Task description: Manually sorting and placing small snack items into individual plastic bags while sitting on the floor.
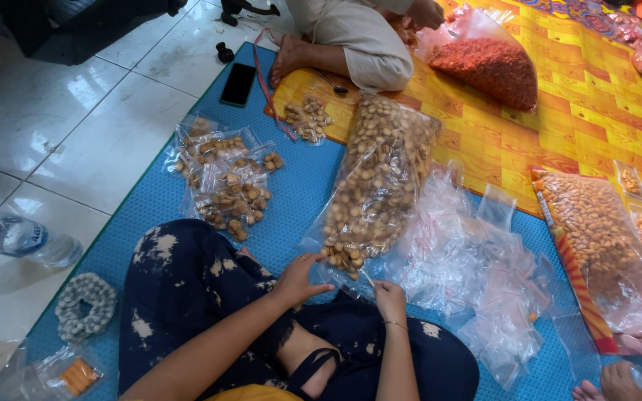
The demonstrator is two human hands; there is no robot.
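Here, both hands are seen at the open mouth of a big clear bag of round biscuits [377, 178] on the blue mat [299, 193].

The left hand [296, 278] is held loosely curled, fingertips pinching the bag's plastic edge just beside the spilled biscuits. The right hand [390, 295] is closed on the same edge, just below the bag's mouth. The bag is laid lengthwise from the mat's middle toward its far edge. Small filled packets [224, 174] are piled toward the mat's left edge; empty clear pouches [477, 275] are heaped to the right. A water bottle [16, 238] is lying on the tiled floor [76, 111].
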